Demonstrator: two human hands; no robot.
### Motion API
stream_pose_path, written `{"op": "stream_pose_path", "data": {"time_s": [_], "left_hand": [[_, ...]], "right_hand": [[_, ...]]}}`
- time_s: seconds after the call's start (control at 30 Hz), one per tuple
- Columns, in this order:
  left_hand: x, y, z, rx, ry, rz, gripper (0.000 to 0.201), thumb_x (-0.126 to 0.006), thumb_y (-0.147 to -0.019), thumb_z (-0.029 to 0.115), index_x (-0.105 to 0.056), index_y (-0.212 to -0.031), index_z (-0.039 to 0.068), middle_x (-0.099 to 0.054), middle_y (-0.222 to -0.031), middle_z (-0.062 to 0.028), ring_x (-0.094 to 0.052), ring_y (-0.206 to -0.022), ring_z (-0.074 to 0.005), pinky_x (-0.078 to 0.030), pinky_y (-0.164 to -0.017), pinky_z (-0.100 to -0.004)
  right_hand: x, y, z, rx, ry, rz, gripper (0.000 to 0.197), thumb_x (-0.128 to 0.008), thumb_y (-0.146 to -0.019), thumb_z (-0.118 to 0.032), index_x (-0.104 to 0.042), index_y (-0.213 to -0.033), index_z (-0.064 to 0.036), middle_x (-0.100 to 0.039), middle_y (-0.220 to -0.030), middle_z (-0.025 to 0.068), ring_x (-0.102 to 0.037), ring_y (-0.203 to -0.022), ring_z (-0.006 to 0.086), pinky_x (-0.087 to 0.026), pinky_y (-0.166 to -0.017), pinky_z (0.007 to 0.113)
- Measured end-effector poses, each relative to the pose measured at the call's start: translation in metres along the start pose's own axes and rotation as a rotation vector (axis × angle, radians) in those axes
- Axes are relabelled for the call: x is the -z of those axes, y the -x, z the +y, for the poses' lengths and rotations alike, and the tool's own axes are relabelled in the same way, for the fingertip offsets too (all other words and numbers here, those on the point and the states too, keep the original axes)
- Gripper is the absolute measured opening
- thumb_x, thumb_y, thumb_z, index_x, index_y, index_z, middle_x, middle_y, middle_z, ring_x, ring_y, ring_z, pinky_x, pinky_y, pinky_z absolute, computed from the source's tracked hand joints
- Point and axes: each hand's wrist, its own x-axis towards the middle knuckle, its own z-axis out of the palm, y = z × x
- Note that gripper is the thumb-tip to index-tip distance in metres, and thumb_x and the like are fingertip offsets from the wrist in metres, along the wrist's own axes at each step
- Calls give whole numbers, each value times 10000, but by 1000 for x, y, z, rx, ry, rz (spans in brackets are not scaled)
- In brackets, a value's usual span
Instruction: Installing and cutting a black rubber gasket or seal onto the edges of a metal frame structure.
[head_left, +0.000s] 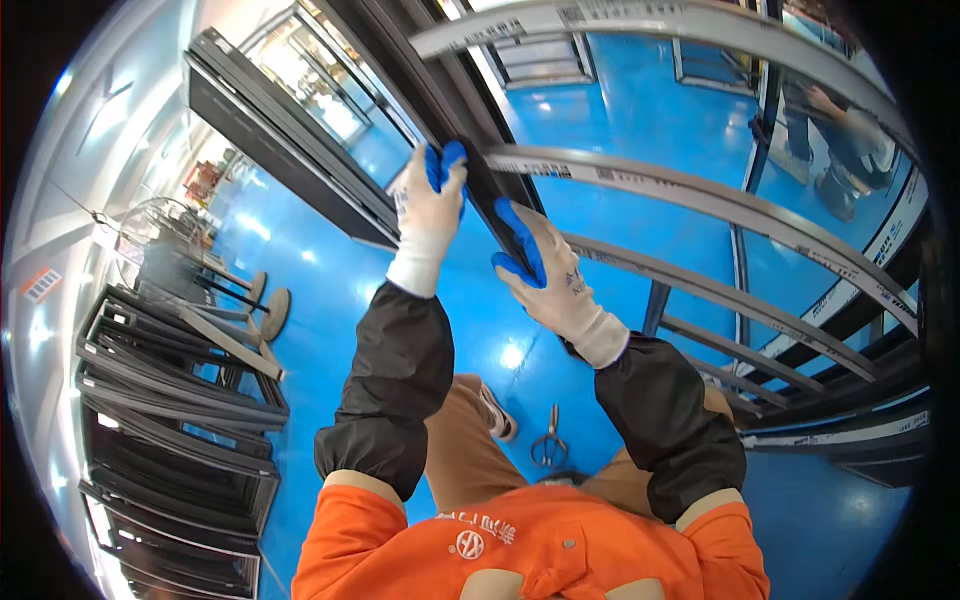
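A long dark metal window frame (468,130) runs from the top of the view down toward the middle. My left hand (428,210), in a white glove with blue fingertips, is closed on its left edge. Lower down, my right hand (550,275), gloved alike, has its thumb and fingers curved around the same frame near its lower end. The undersides of the fingers are hidden. Pale bars with printed tape (690,185) extend rightward beside the dark frame.
Scissors (549,445) lie on the blue floor (340,300) by my feet. Dark frames are stacked at left (180,410), near a standing fan (160,235). Another dark frame bundle (290,140) stands at upper left. A person (850,130) is at far right beyond the bars.
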Motion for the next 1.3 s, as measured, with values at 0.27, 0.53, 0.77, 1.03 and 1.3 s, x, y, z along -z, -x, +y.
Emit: {"op": "stream_pose_path", "data": {"time_s": [0.27,0.53,0.77,1.03,1.3], "left_hand": [[39,-45,31,-482,-143,73,362,-611,-826,236,-537,-1039,-47,-600,-808,-255,-589,-785,-434,-472,-684,-438],[40,-44,56,-226,37,20,276,-583,-805,180,-537,-1002,-9,-609,-801,-240,-584,-799,-428,-454,-691,-449],[40,-44,61,-237,-58,108,332,-572,-804,200,-529,-992,-71,-595,-802,-268,-581,-791,-431,-445,-699,-451],[40,-38,56,-295,-47,137,314,-576,-798,203,-539,-966,-60,-590,-774,-264,-581,-752,-431,-448,-675,-439],[39,-49,32,-487,-132,222,329,-591,-801,254,-564,-930,-47,-605,-707,-220,-591,-705,-405,-452,-655,-439]], "right_hand": [[-25,-87,-30,176,-6,140,650,-662,-778,-98,-356,-1345,-17,-466,-1241,248,-477,-1123,440,-418,-934,457],[-42,-57,-23,99,280,168,664,-676,-764,-110,-352,-1330,14,-448,-1181,271,-515,-1027,451,-460,-850,464],[-48,2,26,-19,427,11,622,-687,-762,-216,-408,-1245,58,-415,-1206,272,-457,-1086,442,-420,-902,492],[-42,37,24,-19,519,-87,673,-708,-740,-270,-405,-1251,46,-396,-1238,268,-443,-1110,433,-402,-928,491],[-52,-27,-11,-51,578,16,689,-699,-748,-283,-393,-1272,44,-400,-1243,270,-447,-1101,428,-397,-928,482]]}}
